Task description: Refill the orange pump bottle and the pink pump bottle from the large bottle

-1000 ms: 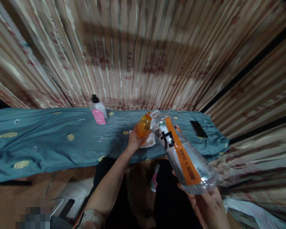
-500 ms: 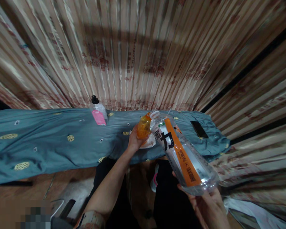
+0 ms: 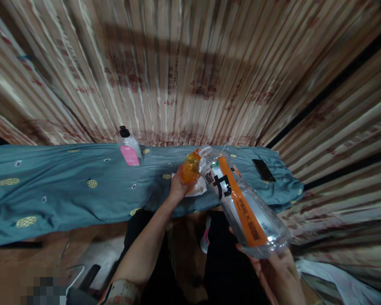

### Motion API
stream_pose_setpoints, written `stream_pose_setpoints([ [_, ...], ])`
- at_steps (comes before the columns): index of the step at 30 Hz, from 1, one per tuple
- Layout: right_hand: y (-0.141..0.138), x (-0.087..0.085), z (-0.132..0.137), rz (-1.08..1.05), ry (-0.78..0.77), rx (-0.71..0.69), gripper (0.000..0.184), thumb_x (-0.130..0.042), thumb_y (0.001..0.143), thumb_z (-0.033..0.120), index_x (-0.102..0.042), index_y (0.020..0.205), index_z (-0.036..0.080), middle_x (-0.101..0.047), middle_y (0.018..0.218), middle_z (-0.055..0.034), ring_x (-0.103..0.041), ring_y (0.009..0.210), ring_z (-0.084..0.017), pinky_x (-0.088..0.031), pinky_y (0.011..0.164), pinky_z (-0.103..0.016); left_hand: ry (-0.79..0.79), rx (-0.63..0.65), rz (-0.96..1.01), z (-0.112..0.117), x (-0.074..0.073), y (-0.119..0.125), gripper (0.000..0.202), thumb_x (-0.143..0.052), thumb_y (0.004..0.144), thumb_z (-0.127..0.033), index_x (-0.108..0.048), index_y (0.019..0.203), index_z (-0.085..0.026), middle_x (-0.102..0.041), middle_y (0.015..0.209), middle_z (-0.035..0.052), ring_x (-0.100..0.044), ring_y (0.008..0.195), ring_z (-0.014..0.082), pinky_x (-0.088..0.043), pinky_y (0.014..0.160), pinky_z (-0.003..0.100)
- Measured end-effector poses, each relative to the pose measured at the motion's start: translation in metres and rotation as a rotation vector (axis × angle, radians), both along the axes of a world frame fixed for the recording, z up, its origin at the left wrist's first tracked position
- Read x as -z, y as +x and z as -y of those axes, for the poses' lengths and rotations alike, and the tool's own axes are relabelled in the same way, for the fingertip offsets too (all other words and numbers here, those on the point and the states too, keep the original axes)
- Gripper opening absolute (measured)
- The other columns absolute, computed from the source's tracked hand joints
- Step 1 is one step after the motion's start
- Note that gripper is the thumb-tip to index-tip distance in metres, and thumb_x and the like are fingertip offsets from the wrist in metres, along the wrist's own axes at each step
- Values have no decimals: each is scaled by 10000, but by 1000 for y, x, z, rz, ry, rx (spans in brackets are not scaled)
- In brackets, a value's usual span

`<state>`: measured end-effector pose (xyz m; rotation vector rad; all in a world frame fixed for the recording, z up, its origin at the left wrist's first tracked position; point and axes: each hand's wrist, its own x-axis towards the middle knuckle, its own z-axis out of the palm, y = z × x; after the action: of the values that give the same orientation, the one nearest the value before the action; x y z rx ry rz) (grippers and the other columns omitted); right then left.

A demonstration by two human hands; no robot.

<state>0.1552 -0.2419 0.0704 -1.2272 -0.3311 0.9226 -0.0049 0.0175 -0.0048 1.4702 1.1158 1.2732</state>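
Observation:
My left hand [image 3: 178, 187] is closed round a small orange see-through bottle [image 3: 190, 167], held above the cloth. In my right hand [image 3: 273, 264] is a large clear plastic bottle [image 3: 241, 203] with an orange and white label. The right hand grips it near its base, and it tilts so that its mouth meets the orange bottle's mouth. Whether liquid passes between them I cannot tell. A white tissue or wrapper [image 3: 199, 187] lies under the left hand, partly hidden.
A teal patterned cloth [image 3: 66, 182] covers the narrow surface. On it stand a black-topped pump bottle [image 3: 129, 149] with a pink label and a dark phone [image 3: 263, 170]. Behind hangs a pleated curtain [image 3: 165, 84]. A white plastic bag [image 3: 333, 275] is at lower right.
The view has shifted slightly. Both hands keep their hold, and the two bottles stay mouth to mouth, with almost no movement between them.

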Motion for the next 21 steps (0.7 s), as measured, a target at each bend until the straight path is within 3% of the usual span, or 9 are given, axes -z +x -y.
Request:
stream_pose_setpoints([
  [3, -1, 2, -1, 2, 11, 21, 566, -926, 760, 402, -735, 1285, 308, -841, 1132, -106, -835, 901, -314, -665, 905, -521, 8, -14, -3, 1, -2, 0, 669, -917, 604, -245, -644, 1215, -233, -787, 1149, 70, -766, 1064, 301, -617, 971, 420],
  [8, -2, 0, 0, -2, 1, -27, 522, -919, 777, 399, -749, 1262, 306, -829, 1179, -123, -824, 992, -346, -619, 995, -584, -8, -28, 2, 2, -5, 1, 655, -927, 593, -222, -661, 1190, -260, -801, 1084, 30, -775, 1007, 285, -630, 931, 399],
  [10, -3, -2, -1, -6, 11, -33, 517, -913, 789, 399, -743, 1270, 314, -836, 1155, -112, -827, 983, -328, -623, 996, -560, -10, -30, -22, 2, -6, 0, 653, -925, 596, -215, -668, 1195, -260, -803, 1082, 22, -774, 1016, 282, -632, 936, 396],
  [16, -9, -11, -6, -14, 2, 28, 795, -981, 688, 413, -648, 1407, 353, -852, 1072, -72, -838, 870, -304, -654, 933, -517, -2, -31, -58, 2, -7, 0, 659, -920, 619, -258, -664, 1226, -243, -795, 1119, 45, -769, 1043, 304, -630, 970, 485],
  [21, -12, -20, -9, -48, -37, 28, 777, -1002, 641, 428, -687, 1346, 340, -854, 1051, -79, -839, 905, -300, -683, 760, -371, -23, -39, -45, 2, -8, 0, 678, -946, 582, -244, -680, 1206, -251, -796, 1147, 52, -767, 1073, 297, -615, 988, 418],
])
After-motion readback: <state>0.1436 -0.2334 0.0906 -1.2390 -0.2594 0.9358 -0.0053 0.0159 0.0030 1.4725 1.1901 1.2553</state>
